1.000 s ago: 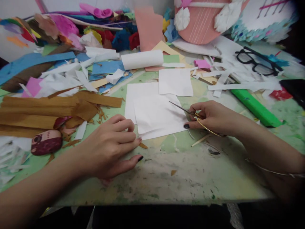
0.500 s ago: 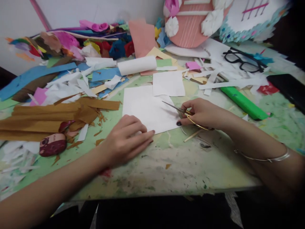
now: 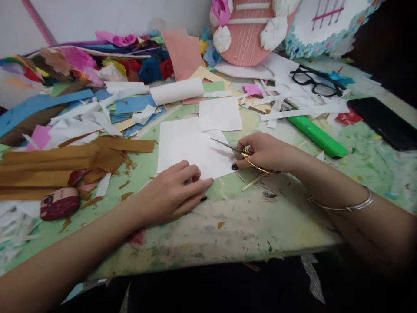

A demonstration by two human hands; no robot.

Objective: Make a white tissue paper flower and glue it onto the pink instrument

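Observation:
A white sheet of paper [image 3: 185, 139] lies flat in front of me, with a smaller white square of paper [image 3: 221, 114] overlapping its far right part. My left hand [image 3: 176, 191] rests palm down at the sheet's near edge, forefinger and thumb stretched out and the other fingers bent. Closed around gold-handled scissors [image 3: 224, 144] is my right hand [image 3: 263, 152], at the sheet's right edge. The scissor blades point left above the paper and look closed together.
Brown crepe paper [image 3: 48, 167] and a dark red case [image 3: 60, 203] lie left. Behind are a white roll [image 3: 177, 91], paper scraps and a pink lute-shaped craft [image 3: 249, 39]. Glasses [image 3: 317, 82], a black phone [image 3: 382, 121] and a green strip [image 3: 319, 137] lie right.
The whole view has shifted, so most things sit further left in the picture. My left thumb has moved slightly apart from the forefinger. The right hand keeps its hold on the scissors.

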